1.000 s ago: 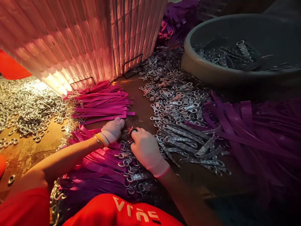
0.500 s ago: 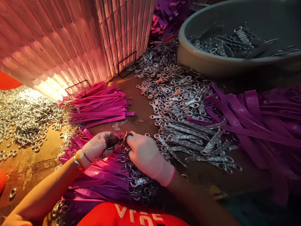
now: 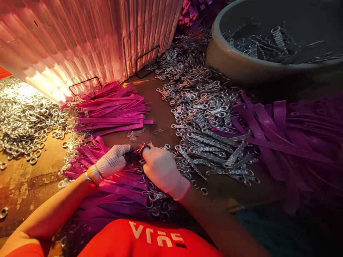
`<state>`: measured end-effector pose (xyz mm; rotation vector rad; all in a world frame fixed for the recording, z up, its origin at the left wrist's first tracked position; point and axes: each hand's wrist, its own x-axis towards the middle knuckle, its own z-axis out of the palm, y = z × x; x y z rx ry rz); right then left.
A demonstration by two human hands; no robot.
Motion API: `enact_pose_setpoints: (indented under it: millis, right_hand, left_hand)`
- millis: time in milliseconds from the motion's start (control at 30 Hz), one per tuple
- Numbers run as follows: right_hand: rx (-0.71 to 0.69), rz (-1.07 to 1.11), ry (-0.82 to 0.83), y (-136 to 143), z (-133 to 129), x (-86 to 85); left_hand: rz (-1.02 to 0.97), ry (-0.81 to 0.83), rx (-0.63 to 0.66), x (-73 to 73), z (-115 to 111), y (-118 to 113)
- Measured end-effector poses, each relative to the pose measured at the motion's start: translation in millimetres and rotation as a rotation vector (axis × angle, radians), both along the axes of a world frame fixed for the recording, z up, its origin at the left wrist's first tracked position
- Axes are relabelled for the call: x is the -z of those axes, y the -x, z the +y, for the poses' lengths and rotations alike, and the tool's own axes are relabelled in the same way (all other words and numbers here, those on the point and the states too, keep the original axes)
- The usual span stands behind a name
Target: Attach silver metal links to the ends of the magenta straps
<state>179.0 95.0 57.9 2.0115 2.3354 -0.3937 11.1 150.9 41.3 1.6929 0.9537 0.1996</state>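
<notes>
My left hand (image 3: 114, 160), in a dotted white glove with dark fingertips, is closed, its fingertips close to those of my right hand. A pale glove with a pink cuff covers my right hand (image 3: 162, 169), whose fingers are curled, with dark wrapping on them. What either hand grips is too small and dark to make out. Beneath and beside them lie magenta straps (image 3: 118, 189) with metal links (image 3: 158, 196) at their right ends. Another bundle of magenta straps (image 3: 115, 110) lies just beyond my left hand.
A pile of metal rings (image 3: 24, 121) is at the left. Metal link pieces (image 3: 203, 103) spread to the right, below a large grey basin (image 3: 241, 60). Purple straps (image 3: 284, 142) lie far right. A ribbed translucent panel (image 3: 88, 39) stands at the back left.
The view has shifted slightly, so the straps and rings sit a little higher and further left. Both hands remain together, and the magenta bit between the fingertips no longer shows clearly.
</notes>
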Motion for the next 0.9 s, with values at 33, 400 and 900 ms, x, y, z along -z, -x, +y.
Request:
enact_pose_setpoints:
  millis: [33, 400, 900]
  right_hand:
    - [0.008, 0.006, 0.002, 0.0, -0.1, 1.1]
    - [-0.031, 0.026, 0.141, -5.9, 0.3, -24.5]
    - [-0.328, -0.04, 0.002, -10.8, -4.5, -14.7]
  left_hand:
    - [-0.009, -0.008, -0.005, 2.2, -0.5, -0.6]
    - [-0.211, 0.248, -0.23, 2.3, -5.8, -0.5]
    - [-0.154, 0.183, -0.071, -2.5, -1.8, 0.1]
